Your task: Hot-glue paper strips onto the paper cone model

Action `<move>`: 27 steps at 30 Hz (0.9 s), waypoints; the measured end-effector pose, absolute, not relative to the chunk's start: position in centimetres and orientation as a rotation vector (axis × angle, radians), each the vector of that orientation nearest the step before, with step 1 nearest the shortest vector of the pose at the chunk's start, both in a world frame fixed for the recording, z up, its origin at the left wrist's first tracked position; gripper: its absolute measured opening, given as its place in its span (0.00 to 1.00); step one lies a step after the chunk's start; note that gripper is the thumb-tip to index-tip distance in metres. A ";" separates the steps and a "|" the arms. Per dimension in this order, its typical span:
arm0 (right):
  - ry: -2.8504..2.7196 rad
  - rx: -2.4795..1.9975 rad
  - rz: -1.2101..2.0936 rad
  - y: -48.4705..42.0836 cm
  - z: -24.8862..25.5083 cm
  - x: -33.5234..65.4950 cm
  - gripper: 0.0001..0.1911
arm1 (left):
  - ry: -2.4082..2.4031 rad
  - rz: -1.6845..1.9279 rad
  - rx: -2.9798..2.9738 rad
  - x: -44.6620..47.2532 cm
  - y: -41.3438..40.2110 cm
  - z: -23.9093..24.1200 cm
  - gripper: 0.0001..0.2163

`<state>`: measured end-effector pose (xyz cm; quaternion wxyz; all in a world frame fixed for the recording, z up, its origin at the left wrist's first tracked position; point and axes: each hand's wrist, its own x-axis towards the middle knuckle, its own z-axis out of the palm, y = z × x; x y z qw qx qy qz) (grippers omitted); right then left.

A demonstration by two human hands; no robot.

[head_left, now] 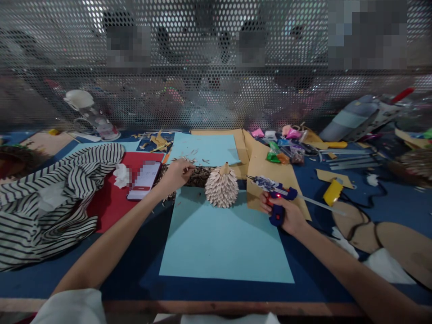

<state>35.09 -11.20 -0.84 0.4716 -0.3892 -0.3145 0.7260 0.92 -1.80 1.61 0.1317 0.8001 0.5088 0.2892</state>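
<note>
My right hand point(290, 215) grips a blue hot glue gun point(277, 213) by its handle. A red light shows on the gun, a clear glue stick sticks out of its back, and its nozzle points left. My left hand point(178, 173) has its fingertips pinched together over a pile of dark seeds or husks point(197, 176); whatever it may hold is too small to make out. Between my hands, a round ball covered in pale, overlapping seed-like scales point(221, 188) stands at the back edge of a light blue sheet point(226, 243), a short stem on top.
At left lie a phone point(144, 181), a red sheet point(111, 202) and a striped cloth point(60, 198). Small colourful packets point(283, 146), a yellow cutter point(332, 192) and cardboard discs point(401, 245) lie at right. Perforated metal mesh point(202, 99) closes off the back.
</note>
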 end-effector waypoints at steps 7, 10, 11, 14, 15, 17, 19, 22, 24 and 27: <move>-0.749 -0.957 1.785 -11.2 -0.6 35.0 0.07 | 1.231 0.676 2.673 1.0 -1.9 0.6 0.13; -0.759 -0.953 1.785 -11.2 -0.7 35.0 0.07 | 1.254 0.624 2.670 0.8 -1.5 0.1 0.10; -0.765 -0.951 1.783 -11.2 -0.7 35.0 0.07 | 1.263 0.621 2.655 0.8 -1.4 0.0 0.09; -0.791 -0.953 1.772 -11.2 -0.8 35.1 0.07 | 1.284 0.638 2.605 0.8 -1.3 0.3 0.08; -0.798 -0.954 1.769 -11.2 -0.8 35.1 0.07 | 1.292 0.653 2.586 0.8 -1.3 0.4 0.08; -0.803 -0.957 1.766 -11.2 -0.8 35.0 0.07 | 1.312 0.688 2.542 0.9 -1.5 0.7 0.08; -0.787 -0.959 1.768 -11.2 -0.7 35.0 0.07 | 1.351 0.708 2.497 1.1 -1.6 1.0 0.09; -0.750 -0.961 1.777 -11.2 -0.5 34.9 0.07 | 1.433 0.719 2.432 1.2 -1.8 1.3 0.10; -0.737 -0.958 1.787 -11.2 -0.5 34.9 0.07 | 1.460 0.730 2.385 1.3 -1.8 1.6 0.11; -0.725 -0.951 1.795 -11.2 -0.6 35.0 0.07 | 1.482 0.719 2.335 1.3 -1.8 1.7 0.12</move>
